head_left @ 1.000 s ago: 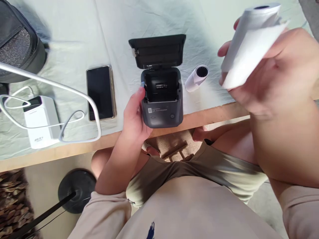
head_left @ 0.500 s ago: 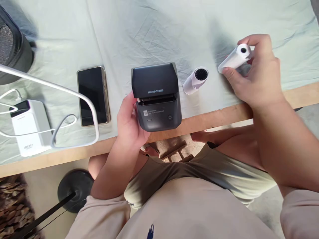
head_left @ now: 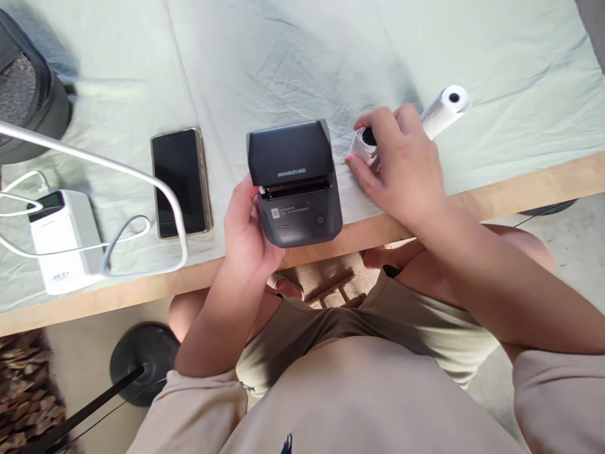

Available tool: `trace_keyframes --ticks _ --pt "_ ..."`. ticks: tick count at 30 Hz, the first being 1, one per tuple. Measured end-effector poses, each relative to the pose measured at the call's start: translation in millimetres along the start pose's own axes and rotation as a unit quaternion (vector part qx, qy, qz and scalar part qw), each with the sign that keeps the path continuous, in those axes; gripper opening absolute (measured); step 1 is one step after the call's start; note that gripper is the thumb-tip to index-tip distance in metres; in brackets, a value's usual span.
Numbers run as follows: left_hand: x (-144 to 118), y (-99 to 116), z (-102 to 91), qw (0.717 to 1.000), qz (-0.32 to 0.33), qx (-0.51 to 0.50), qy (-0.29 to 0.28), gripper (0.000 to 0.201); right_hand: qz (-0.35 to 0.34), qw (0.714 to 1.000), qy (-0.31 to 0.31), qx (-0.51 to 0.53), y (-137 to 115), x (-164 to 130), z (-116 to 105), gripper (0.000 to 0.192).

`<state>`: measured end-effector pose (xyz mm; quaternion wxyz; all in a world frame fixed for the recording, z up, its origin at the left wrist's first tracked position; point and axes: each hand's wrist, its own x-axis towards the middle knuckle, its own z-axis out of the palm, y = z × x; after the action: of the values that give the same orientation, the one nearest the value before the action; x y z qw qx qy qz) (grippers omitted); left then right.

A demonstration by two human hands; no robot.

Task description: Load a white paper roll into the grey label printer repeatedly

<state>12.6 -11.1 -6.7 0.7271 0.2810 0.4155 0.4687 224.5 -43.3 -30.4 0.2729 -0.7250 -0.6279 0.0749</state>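
At a cloth-covered surface (head_left: 293, 63), a person's right hand (head_left: 406, 161) is gripping a dark-cored paper roll (head_left: 363, 150), the thumb bracing its near side and the fingers arching over its far side. The roll is showing just right of a black label printer (head_left: 300, 217), with a gap between them. Its open end is facing up, but the hand is hiding most of its length, leaving the slant of its long axis unclear. The right hand is covering it from the right; the left hand (head_left: 248, 233), the farther of the two, is clasping the printer from the left, the printer standing between that hand and the roll. Past the right hand's knuckles, a second paper roll (head_left: 439, 116) is slanting off to the right, away from the person.
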Motion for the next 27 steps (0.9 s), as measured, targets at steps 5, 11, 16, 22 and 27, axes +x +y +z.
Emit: trace_keyframes --ticks 5,11,16,22,27 --pt "-0.9 1.0 -2.1 0.998 -0.017 -0.054 -0.034 0.044 -0.016 0.981 0.032 0.189 -7.1 6.8 -8.3 0.062" --pt "-3.7 4.5 -2.2 0.995 -0.059 -0.072 -0.032 0.029 0.116 0.851 -0.062 0.509 4.7 14.0 -2.5 0.062" --pt "-3.0 4.0 -1.8 0.996 -0.055 -0.064 -0.025 0.029 0.054 0.893 -0.017 0.447 -10.2 7.2 -5.5 0.054" --pt "-4.0 -1.8 0.3 0.998 -0.031 -0.048 -0.035 0.027 -0.198 0.93 -0.044 0.307 -47.2 -19.3 -50.9 0.065" --pt "-3.9 -3.6 0.9 0.999 -0.03 -0.021 -0.014 0.027 -0.257 0.932 -0.15 0.206 -53.6 -25.5 -59.7 0.074"
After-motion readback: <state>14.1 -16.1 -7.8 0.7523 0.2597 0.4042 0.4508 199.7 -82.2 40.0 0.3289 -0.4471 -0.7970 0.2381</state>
